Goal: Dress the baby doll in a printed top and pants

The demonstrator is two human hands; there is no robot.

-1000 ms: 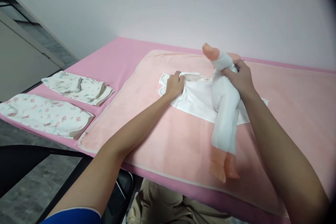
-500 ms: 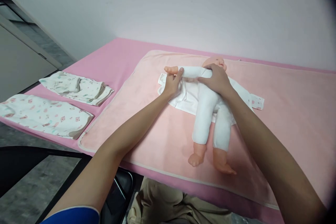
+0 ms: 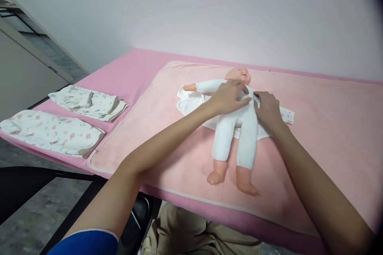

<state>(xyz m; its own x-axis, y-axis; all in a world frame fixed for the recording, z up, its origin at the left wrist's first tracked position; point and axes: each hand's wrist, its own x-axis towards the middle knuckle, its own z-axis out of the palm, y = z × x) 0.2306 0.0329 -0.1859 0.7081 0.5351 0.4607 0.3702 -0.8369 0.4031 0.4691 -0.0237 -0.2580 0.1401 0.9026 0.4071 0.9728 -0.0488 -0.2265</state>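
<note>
A baby doll [image 3: 235, 127] with a white cloth body lies on its back, head toward the wall, on a spread white baby shirt [image 3: 191, 103]. My left hand [image 3: 230, 97] rests across the doll's chest, thumb apart from the fingers. At the doll's other side, my right hand [image 3: 267, 107] has its fingers curled over the doll's arm, which it mostly hides. A patterned cuff of the shirt [image 3: 287, 115] shows beyond that hand. The doll's arm on the left lies stretched out over the shirt, free of my hands.
A pink blanket [image 3: 167, 159] lies under the doll on a pink-covered table [image 3: 125, 65]. Folded patterned baby clothes [image 3: 54, 133] and another folded patterned stack [image 3: 89, 101] are at the left. A wall [image 3: 209, 12] rises behind; a black chair [image 3: 140, 211] stands below the front edge.
My left hand has let go of the doll's wrist and moved right onto its chest. My right hand has left the chest and shifted right, to the doll's other arm.
</note>
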